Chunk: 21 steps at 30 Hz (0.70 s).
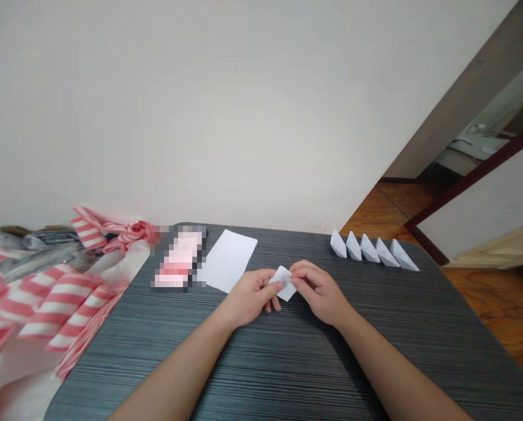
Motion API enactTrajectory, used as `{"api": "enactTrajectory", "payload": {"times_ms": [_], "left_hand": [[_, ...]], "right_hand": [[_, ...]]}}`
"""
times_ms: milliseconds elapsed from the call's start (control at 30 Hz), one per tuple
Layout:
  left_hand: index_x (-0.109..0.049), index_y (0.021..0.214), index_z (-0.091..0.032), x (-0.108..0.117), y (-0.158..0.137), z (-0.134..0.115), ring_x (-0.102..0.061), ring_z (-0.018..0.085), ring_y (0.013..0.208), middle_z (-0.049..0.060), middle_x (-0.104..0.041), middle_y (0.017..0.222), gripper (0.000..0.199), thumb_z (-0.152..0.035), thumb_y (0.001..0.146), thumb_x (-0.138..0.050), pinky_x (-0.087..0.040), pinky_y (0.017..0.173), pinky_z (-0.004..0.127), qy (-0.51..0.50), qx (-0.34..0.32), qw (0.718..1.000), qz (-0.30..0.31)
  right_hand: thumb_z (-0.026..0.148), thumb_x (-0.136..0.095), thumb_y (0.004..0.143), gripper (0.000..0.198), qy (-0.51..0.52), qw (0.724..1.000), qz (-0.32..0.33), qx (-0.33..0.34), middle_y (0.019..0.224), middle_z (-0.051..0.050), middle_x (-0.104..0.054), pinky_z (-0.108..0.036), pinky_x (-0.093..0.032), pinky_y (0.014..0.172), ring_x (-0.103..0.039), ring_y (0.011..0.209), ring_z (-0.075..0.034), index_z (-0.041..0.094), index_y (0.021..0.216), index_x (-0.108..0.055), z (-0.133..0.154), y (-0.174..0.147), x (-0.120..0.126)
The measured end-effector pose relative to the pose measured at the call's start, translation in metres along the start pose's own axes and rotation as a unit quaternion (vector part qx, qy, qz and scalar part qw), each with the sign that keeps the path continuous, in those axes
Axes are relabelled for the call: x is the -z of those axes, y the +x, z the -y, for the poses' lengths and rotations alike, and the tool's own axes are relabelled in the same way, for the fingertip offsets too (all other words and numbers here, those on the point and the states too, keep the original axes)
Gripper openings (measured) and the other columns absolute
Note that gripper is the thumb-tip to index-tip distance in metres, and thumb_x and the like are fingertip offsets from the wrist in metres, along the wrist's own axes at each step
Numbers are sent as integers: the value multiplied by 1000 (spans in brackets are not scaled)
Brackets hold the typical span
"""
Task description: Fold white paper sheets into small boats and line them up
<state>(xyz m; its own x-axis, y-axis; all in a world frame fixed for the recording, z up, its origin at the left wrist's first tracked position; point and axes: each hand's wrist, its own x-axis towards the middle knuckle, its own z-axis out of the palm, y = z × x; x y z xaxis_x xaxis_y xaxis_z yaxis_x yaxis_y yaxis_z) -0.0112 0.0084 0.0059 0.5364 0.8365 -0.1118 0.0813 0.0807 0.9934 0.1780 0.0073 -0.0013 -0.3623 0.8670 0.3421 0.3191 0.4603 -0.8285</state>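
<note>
A small folded piece of white paper (284,282) is pinched between both hands just above the dark striped table (261,362). My left hand (250,297) grips its left side with thumb and fingers. My right hand (318,291) holds its right edge, fingers curled over it. A stack of flat white paper sheets (229,259) lies beyond my left hand. A row of several folded white paper pieces (373,249) stands along the far right of the table.
Red-and-white striped plastic bags (46,298) pile up at the left edge of the table. A blurred pink object (178,257) lies beside the sheets. A white wall rises behind; an orange wooden floor (498,304) and doorway lie to the right.
</note>
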Motion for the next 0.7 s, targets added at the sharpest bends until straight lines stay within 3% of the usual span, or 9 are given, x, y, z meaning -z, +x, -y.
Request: {"api": "enactTrajectory", "payload": {"times_ms": [167,367,700], "left_hand": [[-60,96,-13,0,1,3,-56,11,54,2,-62,62,26,-34,83,-52,-42,48,20,-8,-4,1000,-6],[-62,95,-12,0,1,2,-62,14,65,5,-65,72,23,-28,80,-56,-49,61,25,-36,3,999,-2],[-60,98,-12,0,1,6,-64,16,65,7,-66,74,29,-35,86,-48,-53,63,30,-20,11,1000,-7]], "right_hand": [[27,-55,85,19,5,999,41,-8,99,-6,-55,-26,-45,62,-55,77,-15,23,100,-65,-3,-1,1],[24,-50,87,18,-5,999,42,-17,95,-5,-56,-29,-44,74,-55,85,-17,22,87,-68,0,0,2],[24,-52,86,11,9,998,-6,-69,79,-3,-57,-28,-44,68,-54,73,-15,19,79,-57,-6,-2,-4]]}}
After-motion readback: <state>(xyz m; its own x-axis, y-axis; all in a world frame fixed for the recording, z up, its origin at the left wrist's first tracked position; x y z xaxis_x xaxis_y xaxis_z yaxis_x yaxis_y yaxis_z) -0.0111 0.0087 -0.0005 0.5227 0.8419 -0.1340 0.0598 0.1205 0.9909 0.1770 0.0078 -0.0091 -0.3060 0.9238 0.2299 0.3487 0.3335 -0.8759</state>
